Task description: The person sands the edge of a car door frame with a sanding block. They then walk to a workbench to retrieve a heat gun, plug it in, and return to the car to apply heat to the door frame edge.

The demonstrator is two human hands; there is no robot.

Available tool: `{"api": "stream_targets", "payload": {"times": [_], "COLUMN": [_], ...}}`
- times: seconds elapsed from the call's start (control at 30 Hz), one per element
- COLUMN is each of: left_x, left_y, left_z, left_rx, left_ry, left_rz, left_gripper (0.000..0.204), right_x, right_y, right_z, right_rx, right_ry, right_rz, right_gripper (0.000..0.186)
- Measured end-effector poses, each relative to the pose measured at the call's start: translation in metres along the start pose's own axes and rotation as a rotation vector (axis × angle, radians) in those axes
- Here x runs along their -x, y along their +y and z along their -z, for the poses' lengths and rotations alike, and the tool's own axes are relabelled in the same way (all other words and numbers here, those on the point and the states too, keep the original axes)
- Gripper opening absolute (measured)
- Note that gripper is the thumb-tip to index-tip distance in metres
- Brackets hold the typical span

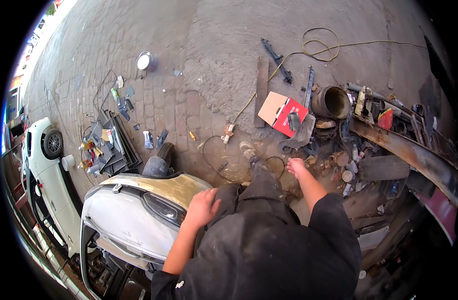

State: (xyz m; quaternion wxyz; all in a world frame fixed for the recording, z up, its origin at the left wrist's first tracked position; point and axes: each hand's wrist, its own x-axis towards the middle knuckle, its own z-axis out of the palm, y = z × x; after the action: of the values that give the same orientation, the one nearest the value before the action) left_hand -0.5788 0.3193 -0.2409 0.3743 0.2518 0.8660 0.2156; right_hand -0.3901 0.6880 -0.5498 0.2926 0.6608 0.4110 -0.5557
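white car body point(131, 215) sits just left of the left hand point(201, 207), its front corner reaching a little forward of the fingers. the step in hand looks like a pause between grips: the person seems to be standing or pacing beside the car, one shoe point(248, 149) set ahead, between the two hands. the left hand hangs near the fender point(176, 186), thumb apart from loosely bent fingers, nothing visible in its grasp; whether it brushes the panel or the trouser leg point(228, 197), i cannot tell. the right hand point(296, 167) is held out in the air, fingers loosely extended and seemingly empty, with a red and tan box point(289, 114) ahead of it and a scrap heap point(341, 159) to its right. any work on the car from here would call for a turn leftward and a firmer hand shape.

the body is a dull, scuffed white. its fender is a patchy yellowish tan, as though stripped or primed. left of the left hand, the headlamp point(161, 206) has a dark, glossy lens; farther forward, a wheel point(166, 151) shows beyond the fender.
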Motion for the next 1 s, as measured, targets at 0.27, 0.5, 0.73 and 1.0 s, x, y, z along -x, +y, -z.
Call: {"api": "stream_targets", "payload": {"times": [0.27,0.5,0.73,1.0], "left_x": [0.003,0.045,-0.13,-0.304], "left_y": [-0.145,-0.356,-0.364,-0.325], "left_z": [-0.01,-0.03,0.118,0.477], "left_rx": [0.307,0.516,0.387,0.456], "left_ry": [0.158,0.241,0.137,0.426], "left_rz": [0.369,0.934,0.799,0.384], "left_gripper": [0.032,0.029,0.043,0.045], "right_x": [0.057,0.041,0.066,0.152], "right_y": [-0.026,-0.142,-0.297,-0.544], "right_z": [-0.08,-0.118,-0.162,-0.345], "right_rx": [0.216,0.15,0.088,0.637], "right_ry": [-0.158,-0.158,0.046,-0.148], "right_rz": [0.233,0.326,0.245,0.648], "right_gripper": [0.012,0.012,0.033,0.036]}}
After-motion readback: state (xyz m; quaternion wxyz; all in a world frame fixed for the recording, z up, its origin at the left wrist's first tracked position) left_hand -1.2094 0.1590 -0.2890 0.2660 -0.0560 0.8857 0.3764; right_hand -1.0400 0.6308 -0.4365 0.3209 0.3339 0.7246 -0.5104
